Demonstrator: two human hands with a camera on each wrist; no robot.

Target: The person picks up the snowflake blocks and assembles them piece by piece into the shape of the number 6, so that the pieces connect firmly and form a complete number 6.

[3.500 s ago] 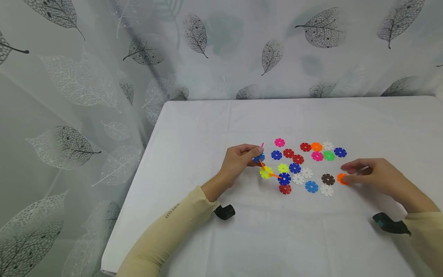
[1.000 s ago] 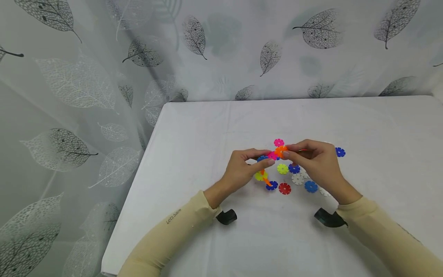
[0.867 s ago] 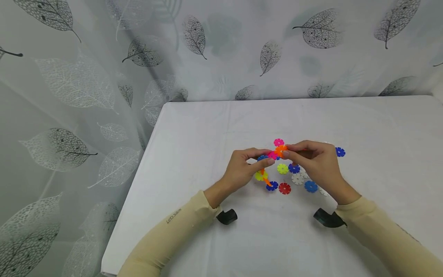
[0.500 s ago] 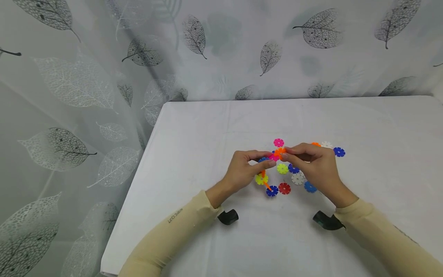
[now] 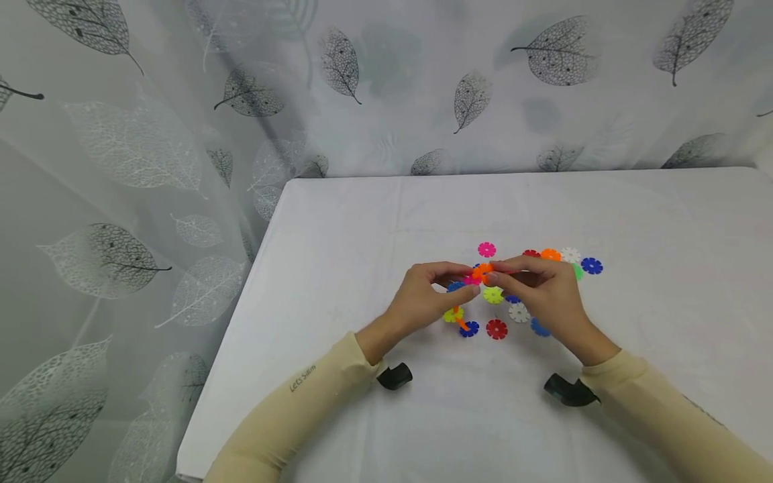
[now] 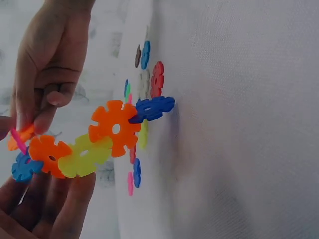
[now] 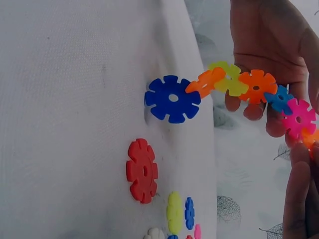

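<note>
My left hand (image 5: 425,295) grips a chain of slotted plastic snowflake discs near its upper end, at the pink disc (image 7: 299,119). Down from there run a light blue disc (image 6: 26,167), an orange one, a yellow disc (image 6: 84,155), another orange one and a dark blue disc (image 7: 173,98) at the low end. Between thumb and fingertips, my right hand (image 5: 546,288) pinches a loose-end orange disc (image 5: 481,271) right against the pink disc's edge. Fingers partly hide where these two meet.
On the white-covered table (image 5: 338,235) lie several loose discs, among them a red disc (image 5: 496,329), a pink disc (image 5: 486,249), a yellow-green disc (image 5: 492,295) and a dark blue disc (image 5: 592,265). A leaf-patterned curtain (image 5: 386,80) hangs behind.
My right hand has taken the orange disc from the table's right side and brought it left to the chain's pink disc. Lately both hands shift only slightly, the orange disc staying at the pink one.
</note>
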